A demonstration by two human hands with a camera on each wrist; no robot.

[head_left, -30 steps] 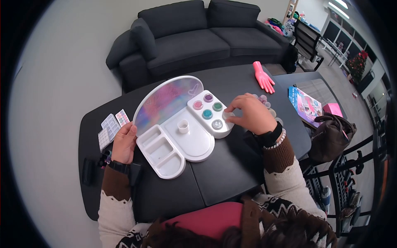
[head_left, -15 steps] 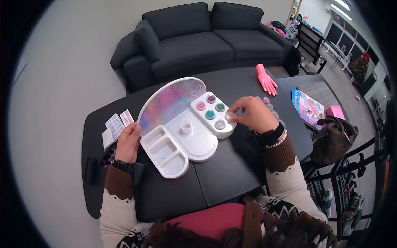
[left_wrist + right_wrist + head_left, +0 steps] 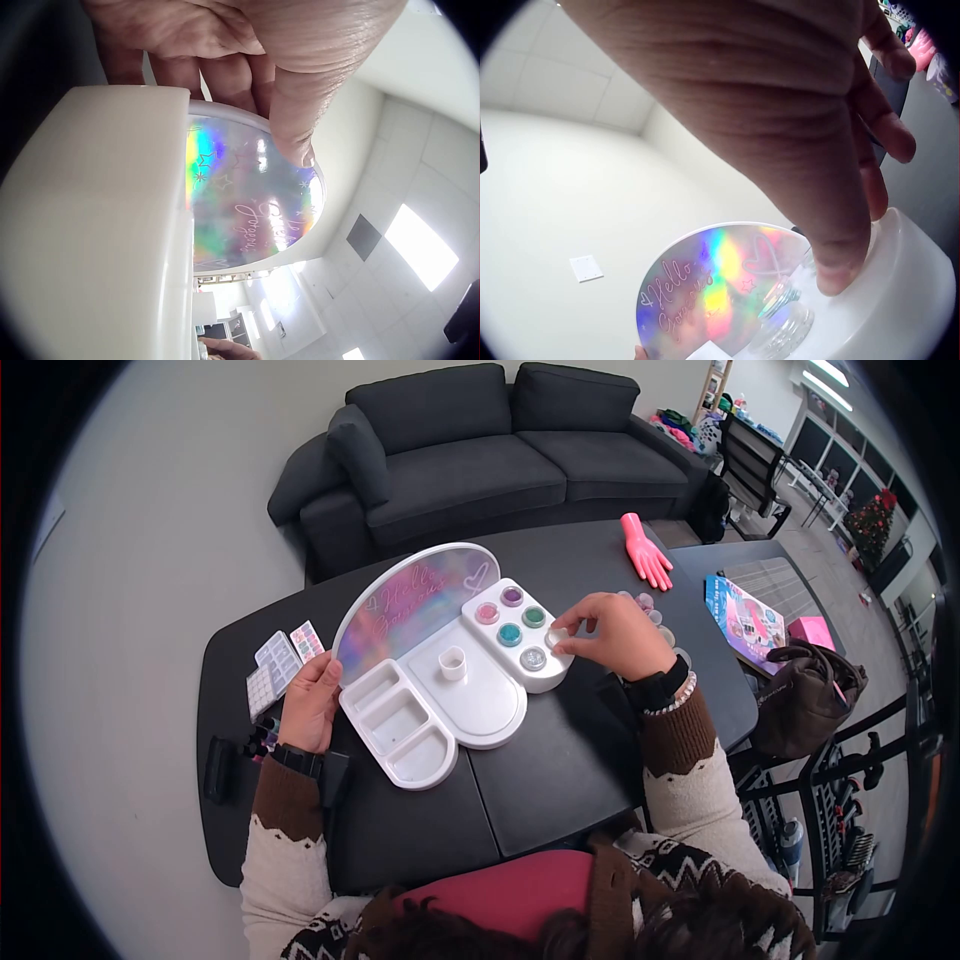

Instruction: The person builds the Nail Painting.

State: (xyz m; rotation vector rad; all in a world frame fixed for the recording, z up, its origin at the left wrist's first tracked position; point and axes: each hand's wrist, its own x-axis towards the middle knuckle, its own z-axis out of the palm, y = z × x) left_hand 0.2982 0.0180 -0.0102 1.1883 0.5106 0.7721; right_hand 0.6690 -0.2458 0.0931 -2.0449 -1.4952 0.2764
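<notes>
A white tray set (image 3: 485, 710) with an iridescent upright panel (image 3: 425, 600) stands on the black table. My left hand (image 3: 312, 705) grips the panel's lower left edge; in the left wrist view its thumb lies on the panel (image 3: 255, 187) face, fingers behind. Round pots of pink, purple, green, teal (image 3: 510, 634) and silver (image 3: 533, 658) glitter sit in the right-hand section. My right hand (image 3: 625, 640) pinches a pale round pot (image 3: 555, 640) at that section's right side. In the right wrist view, thumb and fingers of the hand (image 3: 780, 112) reach down at the white section (image 3: 900, 285).
More small pots (image 3: 655, 618) lie right of my right hand. Behind them is a pink hand model (image 3: 646, 555). A colourful box (image 3: 745, 618) and brown bag (image 3: 808, 695) are at the right. Pale cases (image 3: 278, 658), small bottles and a black object (image 3: 218, 770) lie left.
The view has shifted slightly since a second ago. My left hand keeps its grip on the panel, and my right hand stays at the same pot place with little movement.
</notes>
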